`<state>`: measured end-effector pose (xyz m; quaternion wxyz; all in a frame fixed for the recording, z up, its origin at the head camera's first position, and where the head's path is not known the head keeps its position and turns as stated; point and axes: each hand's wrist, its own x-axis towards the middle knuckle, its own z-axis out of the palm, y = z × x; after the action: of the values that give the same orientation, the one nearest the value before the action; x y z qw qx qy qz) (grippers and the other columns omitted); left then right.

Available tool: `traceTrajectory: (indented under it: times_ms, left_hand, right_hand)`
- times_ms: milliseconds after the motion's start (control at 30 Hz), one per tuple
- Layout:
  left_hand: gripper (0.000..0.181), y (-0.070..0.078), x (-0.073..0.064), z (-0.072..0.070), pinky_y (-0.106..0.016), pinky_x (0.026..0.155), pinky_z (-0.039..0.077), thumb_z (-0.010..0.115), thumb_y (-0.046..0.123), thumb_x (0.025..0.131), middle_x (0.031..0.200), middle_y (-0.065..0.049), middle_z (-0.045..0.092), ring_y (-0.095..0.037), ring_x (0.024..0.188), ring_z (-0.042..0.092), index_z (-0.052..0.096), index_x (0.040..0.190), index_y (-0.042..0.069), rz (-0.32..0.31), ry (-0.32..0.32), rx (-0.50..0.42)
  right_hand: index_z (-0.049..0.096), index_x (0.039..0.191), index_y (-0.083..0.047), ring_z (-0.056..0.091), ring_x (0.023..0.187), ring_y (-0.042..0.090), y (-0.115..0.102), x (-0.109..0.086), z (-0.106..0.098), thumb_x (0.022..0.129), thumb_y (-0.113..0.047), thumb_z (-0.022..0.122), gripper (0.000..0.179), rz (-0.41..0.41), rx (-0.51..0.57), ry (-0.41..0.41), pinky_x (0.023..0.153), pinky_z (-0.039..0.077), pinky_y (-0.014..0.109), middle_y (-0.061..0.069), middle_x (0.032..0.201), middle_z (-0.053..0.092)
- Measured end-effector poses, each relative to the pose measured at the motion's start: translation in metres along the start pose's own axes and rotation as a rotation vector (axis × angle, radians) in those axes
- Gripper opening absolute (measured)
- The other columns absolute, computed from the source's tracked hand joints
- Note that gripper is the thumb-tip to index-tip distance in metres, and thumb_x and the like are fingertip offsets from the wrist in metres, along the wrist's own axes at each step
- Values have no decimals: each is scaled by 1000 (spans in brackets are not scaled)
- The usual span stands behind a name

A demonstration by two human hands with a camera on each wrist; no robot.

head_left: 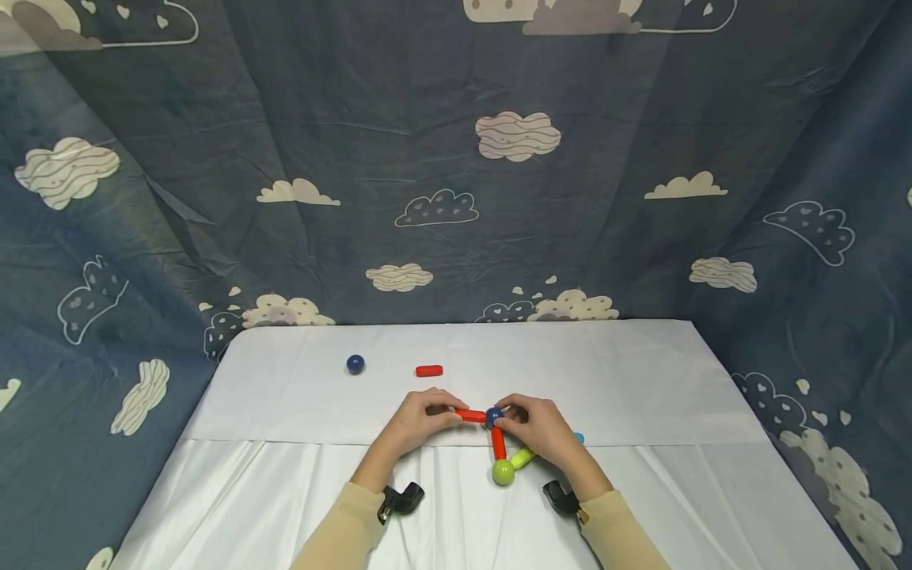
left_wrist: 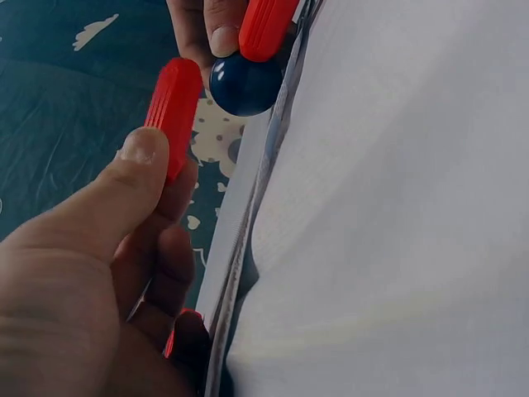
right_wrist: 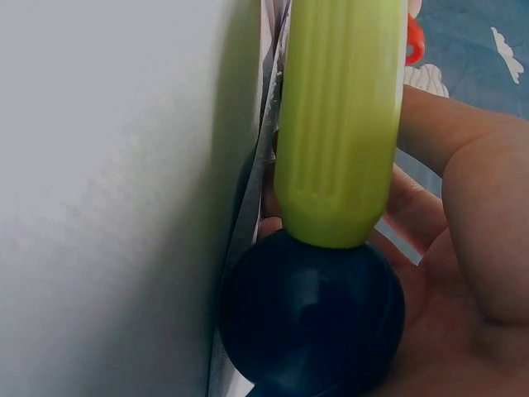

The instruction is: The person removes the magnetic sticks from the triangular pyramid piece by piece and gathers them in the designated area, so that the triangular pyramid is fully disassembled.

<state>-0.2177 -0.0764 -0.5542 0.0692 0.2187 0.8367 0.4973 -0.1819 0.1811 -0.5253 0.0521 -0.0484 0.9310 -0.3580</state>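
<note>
The left hand is pinching a red rod, holding its end just beside the blue ball that the right hand is gripping. Between the hands, a second red rod is linking that ball to a green ball.

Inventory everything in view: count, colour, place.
Table: 1, white, under the pieces
Ball: 1, green, mid-table
Rod: 1, green, joined to green ball
Balls: 3, blue, one farther back, one in right hand, one on green rod
Rods: 3, red, one farther back, one in left hand, one linking balls
Piece: 1, light blue, partly behind right hand
Backdrop: 1, dark blue with clouds, behind table
Wrist cameras: 2, black, on wrists
Sleeves: 2, beige, forearms
Hands: 2, bare, above table
</note>
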Motion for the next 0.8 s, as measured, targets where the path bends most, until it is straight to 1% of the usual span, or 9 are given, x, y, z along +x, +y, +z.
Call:
traceTrajectory:
  times_ms: [67,100,233,300,333,433,567,667,800]
  left_hand:
    - [17,0,0,0,-28,91,54,81,34,95,109,8,78,-7,96,65,83,111,29,-7,40,-28]
    - [17,0,0,0,-26,89,54,82,33,94,109,8,78,-7,95,64,84,111,29,-14,71,-31]
    - [17,-2,1,-2,-23,79,52,85,27,91,102,3,78,-7,86,62,84,108,25,-41,233,-43]
    - [17,-4,1,-4,-21,76,52,87,25,89,98,2,77,-7,84,63,84,106,24,-57,303,-40]
    - [17,-5,1,-5,-22,75,52,88,25,88,95,1,76,-8,82,63,84,105,23,-62,328,-34]
    - [17,-9,2,-11,-24,77,53,89,23,86,94,1,76,-10,84,65,84,102,22,-70,377,5]
    - [17,-15,4,-18,-27,83,55,90,20,84,98,-2,79,-16,91,68,85,101,18,-74,428,63]
    - [18,-18,7,-21,-27,82,54,90,19,84,99,-4,81,-19,93,68,85,100,16,-93,476,86]
    - [19,-19,9,-24,-26,79,53,91,17,83,98,-5,81,-20,91,67,86,102,15,-128,520,93]
  right_hand:
    - [77,116,-17,55,79,13,0,0,0,93,-24,82,24,10,-1,0,74,47,26,-4,85,66]
    - [77,116,-17,55,79,13,1,1,1,94,-24,82,24,13,-2,-1,74,47,26,-4,85,66]
    - [77,117,-18,55,80,13,2,1,3,94,-24,82,24,20,-2,0,75,47,26,-4,85,65]
    - [77,116,-18,55,80,14,3,1,3,94,-24,82,24,16,2,6,74,47,26,-5,85,65]
    - [77,116,-18,55,80,13,3,1,3,94,-24,82,24,13,4,9,74,47,26,-5,85,65]
    - [77,116,-17,55,79,13,4,0,4,94,-24,81,23,3,10,15,73,46,25,-5,85,65]
    - [77,115,-17,55,79,13,6,0,4,94,-24,81,23,-7,13,19,73,46,25,-5,85,65]
    - [77,115,-17,55,79,12,6,0,4,94,-24,81,23,-12,16,20,73,47,25,-6,85,66]
    - [77,116,-17,55,80,12,5,-1,3,94,-24,81,23,-13,18,21,74,47,24,-6,86,67]
